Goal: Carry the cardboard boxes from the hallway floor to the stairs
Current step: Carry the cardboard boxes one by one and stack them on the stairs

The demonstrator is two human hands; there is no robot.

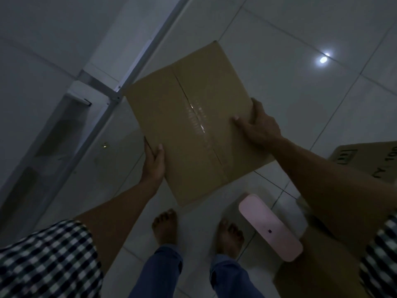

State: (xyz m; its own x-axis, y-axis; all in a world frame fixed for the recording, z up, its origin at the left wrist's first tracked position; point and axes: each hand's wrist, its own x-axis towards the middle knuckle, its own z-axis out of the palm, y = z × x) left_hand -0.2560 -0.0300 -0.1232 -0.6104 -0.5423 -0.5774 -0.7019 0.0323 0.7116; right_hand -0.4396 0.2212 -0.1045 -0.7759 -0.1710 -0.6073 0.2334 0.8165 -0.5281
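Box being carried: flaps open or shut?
Shut. The box has both flaps flat, meeting at a centre seam under shiny tape. Contents: cannot tell.

A taped cardboard box [193,123] fills the centre of the frame, held above the tiled floor [279,50] by both hands. The left hand [153,162] grips its lower-left edge, thumb on top, and the right hand [257,125] clasps the right edge the same way. Bare feet [165,226] stand below it at bottom centre. At the right edge sits a second cardboard box [365,160] with dark printing (too dim to read). A flat pink object [269,226] lies lower right. A bright spot [323,59] glints upper right, and a metal door frame [120,82] slants up the left.
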